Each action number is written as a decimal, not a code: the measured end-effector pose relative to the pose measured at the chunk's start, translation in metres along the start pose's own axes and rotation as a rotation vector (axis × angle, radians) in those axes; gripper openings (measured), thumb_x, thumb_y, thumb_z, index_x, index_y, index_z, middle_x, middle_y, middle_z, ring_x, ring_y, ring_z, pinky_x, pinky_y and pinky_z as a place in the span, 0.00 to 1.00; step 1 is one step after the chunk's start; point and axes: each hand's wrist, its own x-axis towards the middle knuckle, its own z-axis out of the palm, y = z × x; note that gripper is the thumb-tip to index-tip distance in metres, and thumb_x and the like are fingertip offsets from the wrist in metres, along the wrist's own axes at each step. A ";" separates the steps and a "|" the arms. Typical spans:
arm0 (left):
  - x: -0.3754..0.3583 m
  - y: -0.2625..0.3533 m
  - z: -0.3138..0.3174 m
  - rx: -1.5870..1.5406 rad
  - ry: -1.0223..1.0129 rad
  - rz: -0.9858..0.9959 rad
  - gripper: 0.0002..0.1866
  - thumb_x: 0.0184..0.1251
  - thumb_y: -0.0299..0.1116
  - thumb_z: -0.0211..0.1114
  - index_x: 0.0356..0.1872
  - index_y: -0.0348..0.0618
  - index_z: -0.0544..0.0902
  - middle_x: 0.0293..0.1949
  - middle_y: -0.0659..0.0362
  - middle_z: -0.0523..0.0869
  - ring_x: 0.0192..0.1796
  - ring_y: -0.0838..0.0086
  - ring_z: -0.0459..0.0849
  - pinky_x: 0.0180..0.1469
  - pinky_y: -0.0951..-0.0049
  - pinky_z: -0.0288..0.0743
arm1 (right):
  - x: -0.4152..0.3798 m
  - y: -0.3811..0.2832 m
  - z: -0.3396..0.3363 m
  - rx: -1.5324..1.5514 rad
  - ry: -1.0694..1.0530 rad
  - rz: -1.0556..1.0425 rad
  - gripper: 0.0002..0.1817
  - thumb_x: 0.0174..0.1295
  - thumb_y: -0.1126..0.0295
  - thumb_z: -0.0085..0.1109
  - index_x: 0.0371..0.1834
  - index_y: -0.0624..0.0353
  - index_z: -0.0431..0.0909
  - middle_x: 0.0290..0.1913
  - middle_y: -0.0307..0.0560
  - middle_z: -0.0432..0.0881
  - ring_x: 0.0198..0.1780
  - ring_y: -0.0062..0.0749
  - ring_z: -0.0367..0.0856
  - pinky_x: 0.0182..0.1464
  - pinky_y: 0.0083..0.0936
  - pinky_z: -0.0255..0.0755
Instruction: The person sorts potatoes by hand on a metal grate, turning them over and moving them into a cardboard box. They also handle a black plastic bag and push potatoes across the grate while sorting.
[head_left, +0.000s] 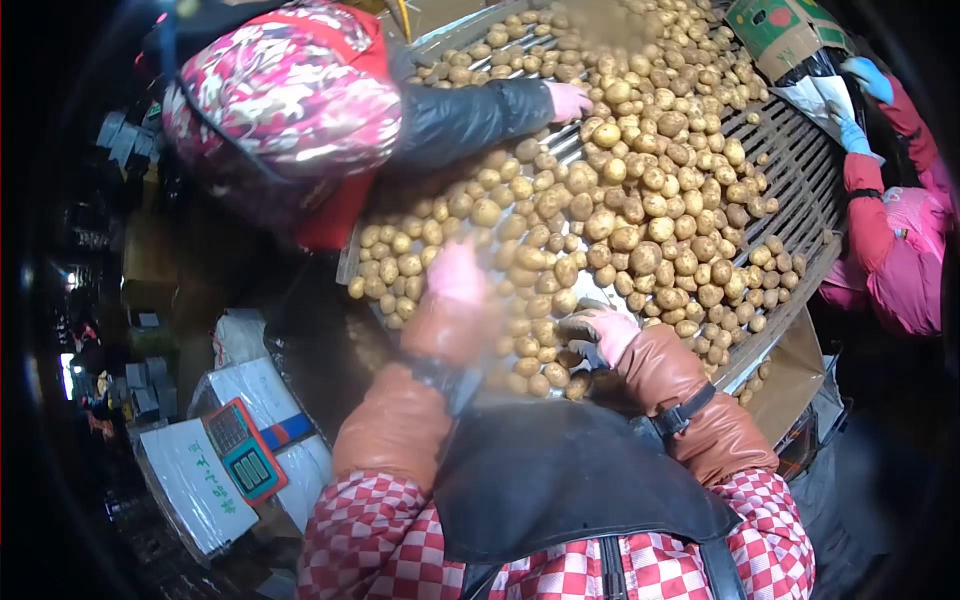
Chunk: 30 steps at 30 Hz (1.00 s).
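A heap of potatoes [660, 200] covers a slatted sorting table [810, 165] before me. My left hand [458, 272], in a pink glove, is over the potatoes on the left side; motion blurs it and its fingers cannot be made out. My right hand [606, 332], in a pink glove with dark fingers, reaches down among the potatoes at the near edge. Its fingers are curved and apart from the thumb, with no potato visibly gripped. Brown sleeve covers [690, 400] reach up to both my wrists.
Across on the left, a person in a patterned hood [290, 100] has a pink-gloved hand [568, 102] on the potatoes. At right, another person's blue-gloved hands [852, 132] hold white paper by a green carton [785, 35]. Lower left, a scale [243, 450] lies on wrapped boxes [195, 490].
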 end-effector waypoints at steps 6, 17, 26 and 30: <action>0.080 -0.016 0.050 0.104 -0.133 -0.069 0.17 0.71 0.31 0.51 0.58 0.45 0.78 0.50 0.44 0.86 0.57 0.49 0.84 0.58 0.51 0.77 | -0.005 0.002 -0.012 0.198 0.112 0.110 0.20 0.66 0.61 0.64 0.60 0.53 0.81 0.54 0.50 0.83 0.55 0.42 0.82 0.59 0.32 0.76; -0.020 0.048 0.054 -0.344 -0.337 0.249 0.20 0.67 0.32 0.63 0.60 0.53 0.80 0.54 0.47 0.84 0.54 0.55 0.84 0.57 0.60 0.79 | 0.011 0.047 -0.046 -0.561 0.490 0.392 0.40 0.55 0.74 0.65 0.74 0.51 0.64 0.60 0.55 0.78 0.63 0.52 0.73 0.67 0.42 0.70; -0.038 0.035 0.021 -0.673 -0.340 -0.092 0.19 0.65 0.27 0.63 0.58 0.46 0.82 0.48 0.49 0.86 0.50 0.59 0.85 0.57 0.64 0.78 | -0.022 0.025 -0.031 1.533 0.533 0.473 0.16 0.70 0.65 0.55 0.56 0.62 0.76 0.43 0.52 0.84 0.40 0.36 0.82 0.42 0.28 0.78; -0.052 0.078 0.009 -1.194 -0.396 -0.233 0.19 0.74 0.34 0.57 0.61 0.38 0.77 0.51 0.55 0.84 0.50 0.68 0.82 0.58 0.66 0.77 | -0.048 0.032 0.003 1.564 0.371 0.587 0.26 0.70 0.54 0.56 0.66 0.55 0.69 0.49 0.54 0.84 0.43 0.45 0.86 0.39 0.35 0.81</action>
